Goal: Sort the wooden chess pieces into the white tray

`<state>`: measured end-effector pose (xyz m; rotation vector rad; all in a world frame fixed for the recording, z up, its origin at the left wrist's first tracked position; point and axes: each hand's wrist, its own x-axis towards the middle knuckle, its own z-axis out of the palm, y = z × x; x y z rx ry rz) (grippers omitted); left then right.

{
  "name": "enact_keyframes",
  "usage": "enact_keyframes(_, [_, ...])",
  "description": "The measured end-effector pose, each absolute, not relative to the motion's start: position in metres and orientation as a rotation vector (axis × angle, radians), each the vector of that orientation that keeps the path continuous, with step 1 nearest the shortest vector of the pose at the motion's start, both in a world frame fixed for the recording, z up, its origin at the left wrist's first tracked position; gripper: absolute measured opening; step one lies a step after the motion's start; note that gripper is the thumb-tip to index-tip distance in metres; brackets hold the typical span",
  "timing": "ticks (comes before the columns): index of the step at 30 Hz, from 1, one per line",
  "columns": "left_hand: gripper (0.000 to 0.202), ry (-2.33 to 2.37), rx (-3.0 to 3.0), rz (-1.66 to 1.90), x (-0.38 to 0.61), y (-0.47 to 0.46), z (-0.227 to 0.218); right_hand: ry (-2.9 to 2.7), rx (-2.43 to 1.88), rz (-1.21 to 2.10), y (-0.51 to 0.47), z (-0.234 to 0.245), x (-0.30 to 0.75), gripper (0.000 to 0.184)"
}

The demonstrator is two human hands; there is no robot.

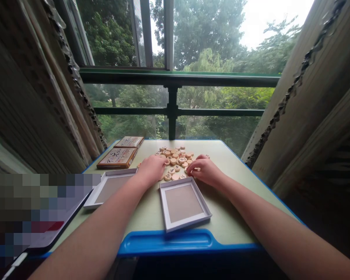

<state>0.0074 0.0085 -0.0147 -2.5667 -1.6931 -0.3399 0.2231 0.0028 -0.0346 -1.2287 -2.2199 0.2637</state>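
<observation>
Round wooden Chinese chess pieces [173,161], several with dark characters, lie in a loose heap in the middle of the table. At the heap's left side my left hand [152,168] is closed, its fingertips around a piece at the edge. My right hand [206,169] is on the right side, thumb and fingers pinched on a piece low at the heap's edge; the fingers partly hide it. Just in front of the heap lies a shallow white box tray [205,217] with a grey-brown bottom. A second white tray [90,200] rests behind my left forearm.
Two flat brown printed boxes [116,157] lie at the table's back left. A device with a blurred screen [46,217] and a white cable [17,260] is at the left edge. The table's blue rim [169,241] has a groove in front. A window railing [181,79] stands behind.
</observation>
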Motion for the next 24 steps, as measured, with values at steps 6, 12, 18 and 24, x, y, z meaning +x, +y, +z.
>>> enact_keyframes(6, [0.028, -1.814, -2.494, -0.190, 0.006, 0.001, -0.006, -2.068, -1.412, 0.135, 0.004, -0.030, 0.227, 0.027])
enact_keyframes(12, [0.016, -1.886, -2.576, -0.045, -0.001, -0.006, 0.006, -2.196, -1.679, 0.028, 0.002, -0.018, 0.235, 0.023])
enact_keyframes(18, [0.015, -1.781, -2.681, -0.024, -0.006, -0.005, 0.005, -2.239, -1.696, 0.010, 0.004, -0.021, 0.236, 0.019])
enact_keyframes(24, [0.024, -1.796, -2.676, -0.097, -0.005, -0.006, 0.004, -2.205, -1.651, 0.014, 0.007, -0.025, 0.235, 0.017])
